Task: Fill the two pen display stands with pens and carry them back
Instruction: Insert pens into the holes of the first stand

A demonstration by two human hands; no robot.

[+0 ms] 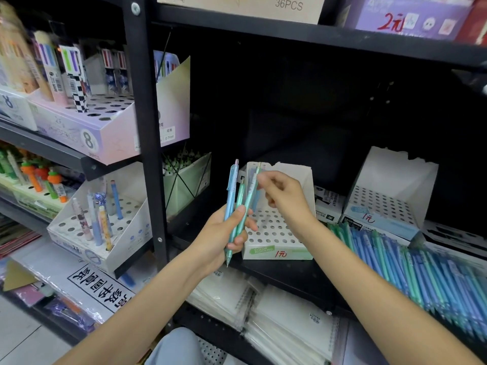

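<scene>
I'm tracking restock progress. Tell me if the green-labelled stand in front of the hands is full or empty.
Empty, as far as visible: the green-labelled stand shows open holes across its top; the hands and held pens cover part of it.

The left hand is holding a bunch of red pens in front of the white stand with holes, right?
Not quite. The pens that the left hand holds are blue and teal, not red, as the head view shows. They are indeed held in front of the white stand with holes.
</scene>
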